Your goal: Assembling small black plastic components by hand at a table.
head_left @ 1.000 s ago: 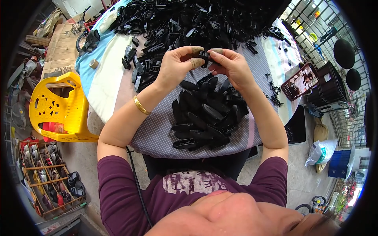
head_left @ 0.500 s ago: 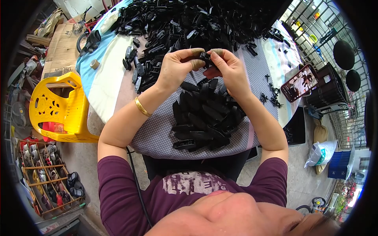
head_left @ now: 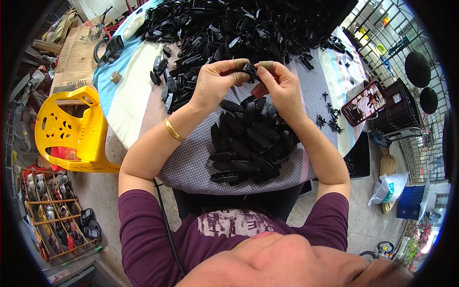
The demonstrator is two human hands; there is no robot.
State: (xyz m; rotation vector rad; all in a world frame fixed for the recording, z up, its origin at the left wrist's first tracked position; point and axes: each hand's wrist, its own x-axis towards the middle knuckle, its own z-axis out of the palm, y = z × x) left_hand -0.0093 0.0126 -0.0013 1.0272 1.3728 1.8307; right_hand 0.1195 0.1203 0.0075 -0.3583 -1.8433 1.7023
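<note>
Between my two hands, above the table, is a small black plastic part (head_left: 250, 71). My left hand (head_left: 221, 81) pinches it between thumb and forefinger, both wrapped in tan tape. My right hand (head_left: 278, 83) grips its other side with closed fingers; tape covers that forefinger too. Part of the piece is hidden by my fingertips. Just below my hands lies a heap of long black plastic pieces (head_left: 253, 138). Beyond them a much larger pile of black plastic parts (head_left: 215, 33) covers the far side of the table.
The round table wears a patterned cloth (head_left: 191, 165). Small black bits (head_left: 330, 115) and a propped phone (head_left: 364, 103) are at its right side. A tape roll (head_left: 115, 77) sits at the left. A yellow plastic chair (head_left: 71, 134) and a shoe rack (head_left: 55, 210) stand left of the table.
Both hands stay nearly in place, with only slight finger movement around the small black part. The heap and the large pile look the same.
</note>
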